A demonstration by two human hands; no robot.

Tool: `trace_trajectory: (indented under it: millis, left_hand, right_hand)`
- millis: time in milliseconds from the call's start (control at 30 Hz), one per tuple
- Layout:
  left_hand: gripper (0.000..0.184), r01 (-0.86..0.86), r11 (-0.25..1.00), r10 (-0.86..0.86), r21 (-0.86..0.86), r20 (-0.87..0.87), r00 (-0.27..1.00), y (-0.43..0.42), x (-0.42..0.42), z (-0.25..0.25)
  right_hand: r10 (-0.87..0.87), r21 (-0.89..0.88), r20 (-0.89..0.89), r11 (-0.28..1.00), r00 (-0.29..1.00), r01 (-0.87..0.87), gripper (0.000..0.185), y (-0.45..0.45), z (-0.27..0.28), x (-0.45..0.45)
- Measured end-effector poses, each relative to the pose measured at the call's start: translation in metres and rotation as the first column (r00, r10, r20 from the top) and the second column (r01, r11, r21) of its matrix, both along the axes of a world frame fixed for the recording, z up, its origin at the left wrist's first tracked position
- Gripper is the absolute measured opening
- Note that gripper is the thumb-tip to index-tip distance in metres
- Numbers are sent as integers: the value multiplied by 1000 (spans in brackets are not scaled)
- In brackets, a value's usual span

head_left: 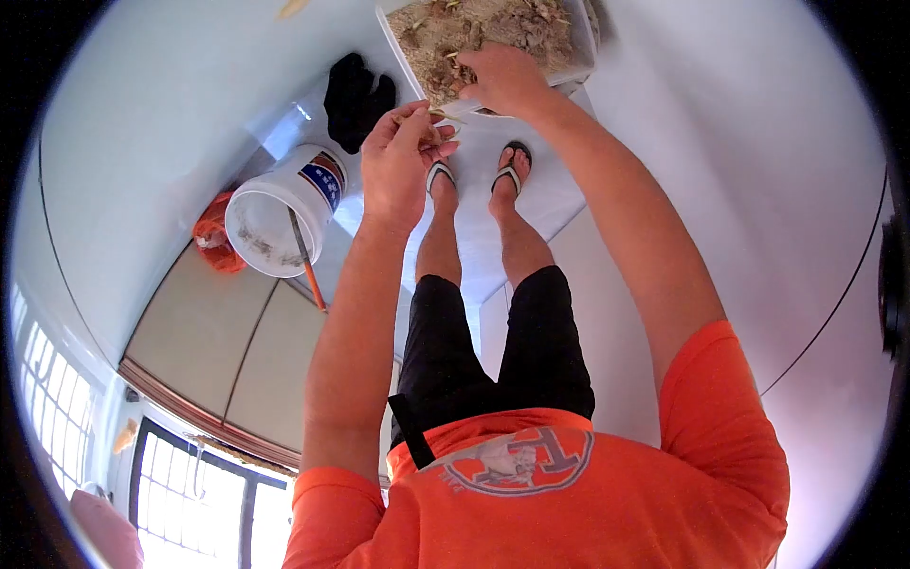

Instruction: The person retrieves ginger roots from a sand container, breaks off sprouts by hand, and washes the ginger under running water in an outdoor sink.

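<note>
My left hand is closed in a pinch on a small brownish piece with a thin pale yellow-green shoot. Most of that piece is hidden by my fingers. It is held just outside the near edge of a clear plastic bin. My right hand reaches over the bin's near side, its fingers curled down into the crumbly brown material. Lumpy brown clumps, some with pale shoots, lie on that material. What the right fingertips grip is hidden.
A white bucket with a blue label stands left, an orange-handled stick leaning in it. Behind it sits a red plastic bag. Black cloth lies left of the bin. My sandalled feet are close below the bin.
</note>
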State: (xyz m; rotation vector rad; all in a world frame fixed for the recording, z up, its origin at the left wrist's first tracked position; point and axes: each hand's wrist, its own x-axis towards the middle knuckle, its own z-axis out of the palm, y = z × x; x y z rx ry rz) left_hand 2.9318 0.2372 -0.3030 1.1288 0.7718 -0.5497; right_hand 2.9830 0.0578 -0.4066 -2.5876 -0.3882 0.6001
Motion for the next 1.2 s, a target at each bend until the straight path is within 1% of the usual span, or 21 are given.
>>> trace_trajectory:
  millis: [100, 200, 300, 400, 500, 600, 700, 733, 800, 833, 933, 1000, 1033, 1100, 1200]
  left_hand:
    - [31, -8, 1000, 8, 23, 2, 1000, 1, 0, 1]
    - [30, -45, 999, 44, -19, -27, 999, -2, 2, 2]
    - [31, 9, 996, -5, -91, 43, 999, 1, 2, 0]
    - [34, -107, 948, 85, -298, -88, 992, 6, 9, -3]
    - [36, -116, 921, 84, -371, -102, 991, 9, 14, -4]
    - [39, -100, 887, 75, -451, -73, 995, 11, 17, -8]
    - [42, -75, 870, 45, -488, -73, 996, 11, 23, -12]
    - [42, -85, 870, 43, -486, -96, 994, 10, 24, -12]
    - [44, -103, 868, 41, -486, -135, 990, 7, 32, -14]
    - [45, -69, 887, 13, -457, -126, 992, 4, 37, -15]
    - [47, 30, 936, -81, -350, -130, 988, -8, 42, -13]
    - [48, 108, 960, -144, -257, -124, 982, -19, 53, -17]
    - [48, 133, 961, -164, -244, -114, 980, -25, 58, -19]
    - [49, 181, 958, -208, -221, -106, 972, -35, 66, -23]
    - [50, 194, 918, -224, -345, -49, 973, -45, 73, -30]
  right_hand:
    - [-54, 4, -66, 999, 996, 54, 48, 4, 6, 1]
    - [23, -51, -82, 998, 996, -27, 45, 2, 10, 6]
    - [154, -75, -67, 984, 986, -159, 38, 2, 7, 13]
    - [166, -70, -47, 983, 985, -169, 32, 3, -5, 13]
    - [156, 47, 22, 987, 988, -157, 28, -9, -13, 11]
    - [-62, 150, 32, 987, 998, 57, 30, -21, -12, 6]
    - [-252, 409, -13, 882, 968, 235, 23, -37, -27, 11]
    - [-331, 476, -119, 808, 936, 346, 23, -40, -26, 10]
    - [-442, 559, -335, 618, 832, 553, 24, -50, -21, 13]
    - [-447, 569, -389, 571, 806, 592, 26, -55, -17, 14]
    - [-405, 613, -582, 352, 706, 707, 24, -64, 4, 14]
    - [-402, 604, -574, 381, 714, 700, 24, -67, 21, 15]
    - [-401, 595, -575, 393, 713, 701, 24, -67, 27, 15]
    - [-375, 607, -533, 455, 759, 651, 26, -65, 34, 15]
    - [-346, 608, -478, 533, 808, 588, 28, -56, 51, 23]
